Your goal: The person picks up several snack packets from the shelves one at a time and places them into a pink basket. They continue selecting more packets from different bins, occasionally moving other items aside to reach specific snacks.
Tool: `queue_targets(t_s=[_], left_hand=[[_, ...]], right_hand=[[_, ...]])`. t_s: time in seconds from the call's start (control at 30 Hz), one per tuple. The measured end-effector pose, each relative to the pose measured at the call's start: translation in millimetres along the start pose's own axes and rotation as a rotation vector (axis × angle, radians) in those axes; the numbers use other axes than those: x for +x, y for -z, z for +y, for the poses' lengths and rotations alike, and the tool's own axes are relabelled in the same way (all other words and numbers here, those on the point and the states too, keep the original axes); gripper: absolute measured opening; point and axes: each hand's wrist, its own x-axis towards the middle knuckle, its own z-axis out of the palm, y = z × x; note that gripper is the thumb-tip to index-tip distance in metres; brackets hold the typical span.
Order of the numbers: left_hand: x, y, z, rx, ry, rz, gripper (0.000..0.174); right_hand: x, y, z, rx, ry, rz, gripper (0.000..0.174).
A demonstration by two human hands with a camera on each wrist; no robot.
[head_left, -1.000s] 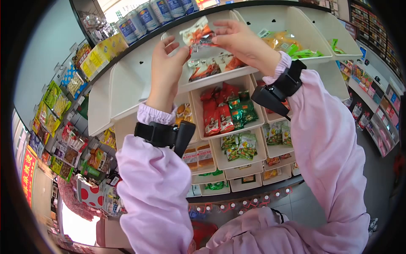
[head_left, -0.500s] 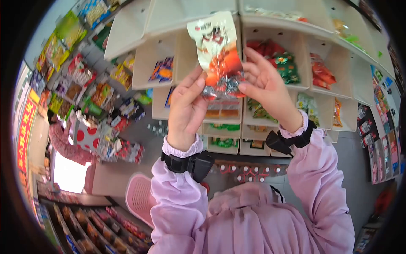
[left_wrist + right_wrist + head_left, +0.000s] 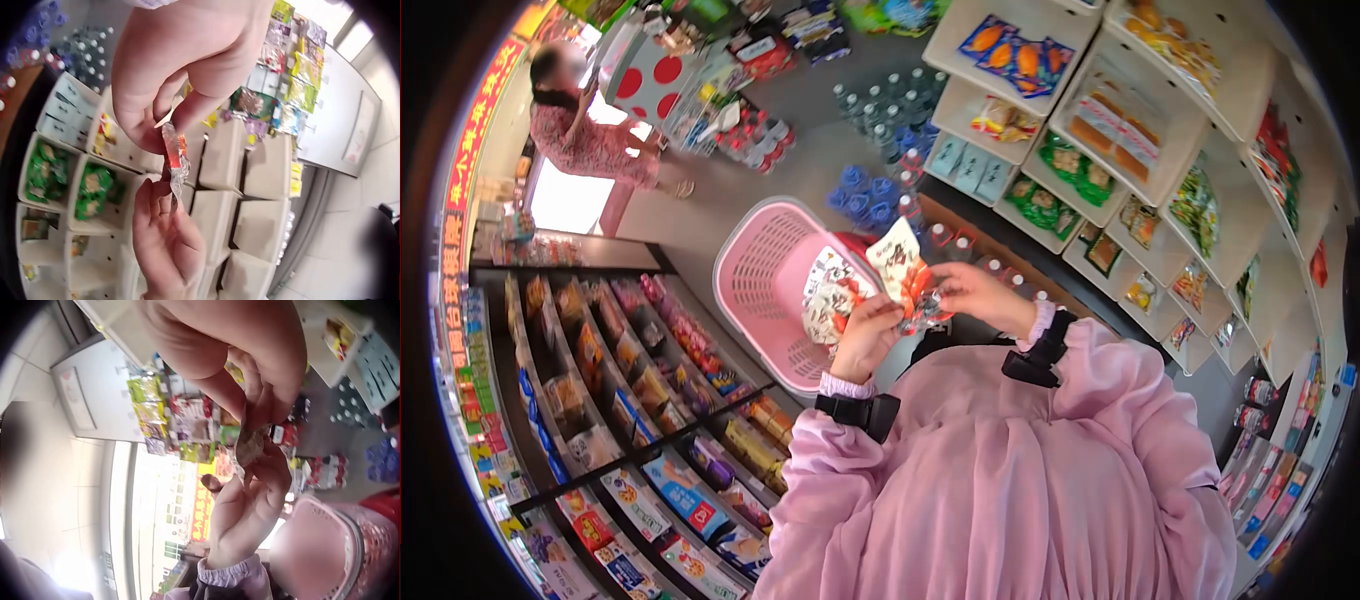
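A white and red snack packet [image 3: 903, 270] is pinched between both hands in the head view. My left hand [image 3: 867, 335] grips its lower left edge, my right hand [image 3: 978, 297] its right side. Seen edge-on in the left wrist view, the packet [image 3: 174, 156] runs between the left hand [image 3: 181, 69] above and the right hand [image 3: 165, 244] below. A pink basket [image 3: 745, 315] stands beyond the left hand, with white and red packets [image 3: 830, 298] inside. The held packet is over or near its right rim; which, I cannot tell.
Slanted white bins [image 3: 1040, 150] of packaged snacks rise at the right. Bottles [image 3: 900, 115] stand on the floor beyond the basket. A dark snack rack [image 3: 635, 390] fills the lower left. A person [image 3: 580, 140] in patterned pink stands at the upper left.
The view has swung from the bins down and left toward the basket. Both hands have come lower, closer to the body, still holding the packet.
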Motion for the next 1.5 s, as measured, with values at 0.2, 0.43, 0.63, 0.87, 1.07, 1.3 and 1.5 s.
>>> queue_targets(t_s=[0.2, 0.43, 0.63, 0.87, 1.07, 1.3, 1.5], left_hand=[[-51, 88, -9, -0.130, 0.000, 0.297, 0.021], [-27, 186, -15, -0.131, 0.073, 0.431, 0.015], [30, 256, -47, 0.026, 0.157, 0.250, 0.032], [87, 224, -46, 0.142, 0.094, 0.324, 0.030], [56, 72, 62, 0.712, -0.194, 0.341, 0.035], [65, -164, 136, 0.835, -0.651, -0.184, 0.035], [26, -358, 146, 1.006, -0.850, -0.680, 0.025]], right_hand=[[65, -66, 60, -0.106, -0.323, 0.018, 0.049], [126, -79, 117, -0.449, -0.409, 0.129, 0.057], [120, -57, 138, -0.618, 0.084, -0.187, 0.017], [62, -15, 59, -0.626, -0.072, -0.152, 0.028], [-38, 19, -59, -0.566, 0.313, 0.190, 0.025], [-199, 68, -194, -0.722, 0.857, 0.714, 0.020], [-335, 66, -283, -0.883, 1.094, 0.990, 0.017]])
